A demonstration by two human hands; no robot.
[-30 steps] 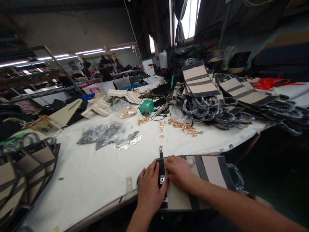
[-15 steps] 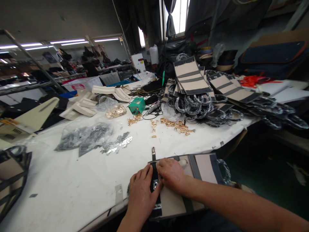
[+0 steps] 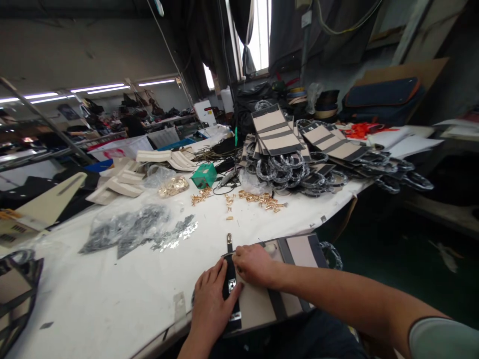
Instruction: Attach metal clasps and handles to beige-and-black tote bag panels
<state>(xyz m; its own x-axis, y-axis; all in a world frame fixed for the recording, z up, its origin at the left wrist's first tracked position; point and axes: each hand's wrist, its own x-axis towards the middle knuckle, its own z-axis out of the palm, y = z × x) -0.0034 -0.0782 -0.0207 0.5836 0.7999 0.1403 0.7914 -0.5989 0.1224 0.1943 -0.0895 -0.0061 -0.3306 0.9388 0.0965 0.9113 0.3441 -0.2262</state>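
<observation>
A beige bag panel (image 3: 258,309) with dark strips lies at the table's front edge, partly over it. My left hand (image 3: 211,299) rests flat along the panel's black end strip, fingers stretched out and thumb apart. Beside it, my right hand (image 3: 254,264) is closed, its curled fingers pressed down at the strip's upper part; what they grip is hidden. A pale rounded end (image 3: 272,247) shows just behind that hand. Silver metal plates (image 3: 232,284) sit on the strip between my hands. From the panel's far edge sticks out a short tab with a metal clasp (image 3: 229,239).
Gold-coloured metal fittings (image 3: 262,200) lie scattered beyond the panel, near a green box (image 3: 204,175). Silver plates (image 3: 179,234) spill by a plastic bag (image 3: 127,229) on the left. Stacked bag panels (image 3: 279,130) with wrapped handles fill the back right. Another panel (image 3: 15,294) lies at left.
The view has shifted, so the scene sits further left. My right fingers have curled in more tightly at the strip; my left hand stays flat on the panel.
</observation>
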